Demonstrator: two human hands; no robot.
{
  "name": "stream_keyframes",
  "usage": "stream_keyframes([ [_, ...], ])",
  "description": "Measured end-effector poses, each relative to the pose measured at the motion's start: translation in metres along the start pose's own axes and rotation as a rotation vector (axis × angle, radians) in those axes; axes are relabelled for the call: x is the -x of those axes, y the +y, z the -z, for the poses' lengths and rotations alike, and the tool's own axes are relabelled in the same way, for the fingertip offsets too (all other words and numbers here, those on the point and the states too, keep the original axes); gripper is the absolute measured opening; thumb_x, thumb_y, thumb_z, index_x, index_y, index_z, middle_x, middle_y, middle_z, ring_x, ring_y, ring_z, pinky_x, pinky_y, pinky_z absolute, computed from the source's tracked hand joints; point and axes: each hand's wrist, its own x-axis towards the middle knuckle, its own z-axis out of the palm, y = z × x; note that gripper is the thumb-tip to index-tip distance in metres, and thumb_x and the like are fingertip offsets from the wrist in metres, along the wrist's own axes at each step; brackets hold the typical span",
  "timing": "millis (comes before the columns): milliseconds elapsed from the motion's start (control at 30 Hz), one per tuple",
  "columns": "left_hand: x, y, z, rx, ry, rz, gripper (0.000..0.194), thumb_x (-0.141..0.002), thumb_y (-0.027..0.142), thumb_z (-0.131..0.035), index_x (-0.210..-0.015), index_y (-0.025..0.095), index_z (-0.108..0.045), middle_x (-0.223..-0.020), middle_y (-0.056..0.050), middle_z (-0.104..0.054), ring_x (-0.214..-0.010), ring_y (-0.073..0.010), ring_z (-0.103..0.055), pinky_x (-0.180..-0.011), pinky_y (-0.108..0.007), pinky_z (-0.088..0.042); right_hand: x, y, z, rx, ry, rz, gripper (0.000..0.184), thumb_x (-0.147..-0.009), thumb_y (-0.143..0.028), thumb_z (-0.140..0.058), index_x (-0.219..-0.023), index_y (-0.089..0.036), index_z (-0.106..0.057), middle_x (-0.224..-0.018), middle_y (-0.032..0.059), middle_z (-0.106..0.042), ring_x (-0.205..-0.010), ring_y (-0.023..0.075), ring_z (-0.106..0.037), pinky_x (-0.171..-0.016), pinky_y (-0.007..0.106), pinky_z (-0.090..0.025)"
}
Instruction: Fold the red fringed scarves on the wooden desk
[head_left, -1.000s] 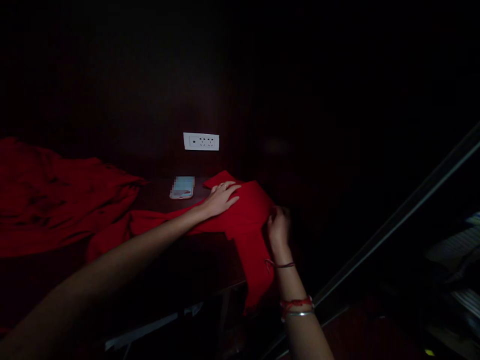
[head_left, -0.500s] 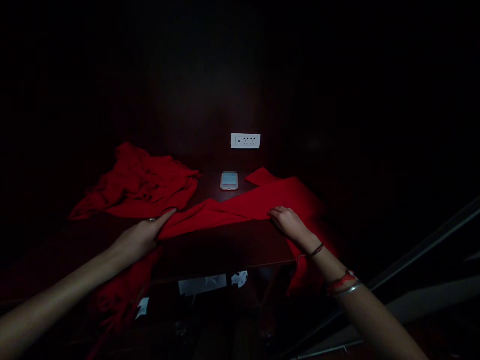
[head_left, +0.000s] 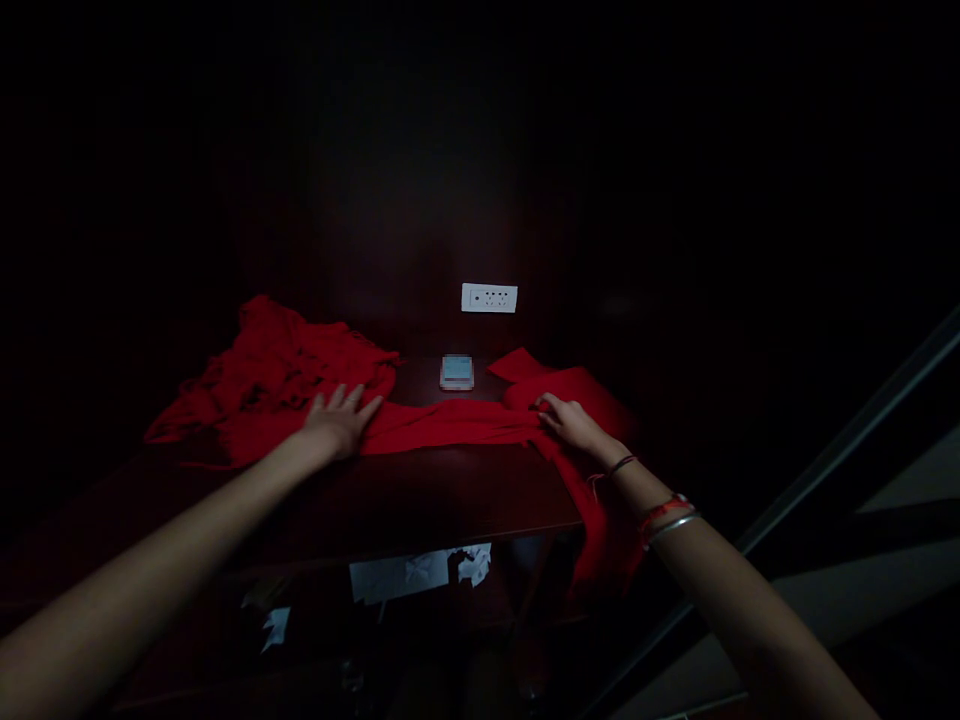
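A long red cloth [head_left: 450, 425] lies across a dark wooden table [head_left: 420, 495] in a dim room. It is bunched in a heap at the left and hangs over the table's right end. My left hand [head_left: 339, 420] rests flat on the cloth near the heap, fingers spread. My right hand [head_left: 571, 424] lies on the cloth's right part, fingers bent down onto the fabric; whether they pinch it is unclear. Thread bands and a metal bangle [head_left: 664, 518] circle the right wrist.
A phone [head_left: 457, 371] with a lit screen lies at the back of the table between my hands. A white socket plate [head_left: 489, 298] sits on the dark wall behind it. Torn white paper scraps [head_left: 405, 575] show under the table's front edge. A slanted rail [head_left: 825, 460] runs at the right.
My left hand moved from the cloth's right part to its left and now lies flat with fingers spread. The cloth between my hands has been drawn out and shifted back on the table.
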Motion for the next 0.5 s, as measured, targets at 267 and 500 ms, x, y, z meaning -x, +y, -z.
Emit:
stream_keyframes([
  [267,-0.022,0.127,-0.013,0.007,0.306,-0.482,0.027,-0.077,0.014,-0.041,-0.102,0.015,-0.050,-0.105,-0.013,-0.050,-0.094,-0.0232,-0.049,-0.073,-0.033,-0.041,0.009,0.017,0.015,0.156,0.032,0.220,0.007,-0.077,-0.014,-0.037,-0.078,-0.017,-0.043,-0.076,0.0035,-0.051,-0.061,0.0097,-0.042,-0.056,0.020,-0.030],
  [500,-0.026,0.117,-0.013,-0.002,0.377,-0.561,0.021,-0.082,0.016,-0.033,-0.088,0.017,-0.053,-0.090,-0.007,-0.054,-0.082,-0.0187,-0.052,-0.065,-0.028,-0.042,0.005,0.036,0.034,-0.035,0.148,-0.055,0.008,-0.068,-0.010,-0.044,-0.063,-0.016,-0.045,-0.060,-0.0013,-0.048,-0.054,0.0082,-0.040,-0.052,0.019,-0.030],
])
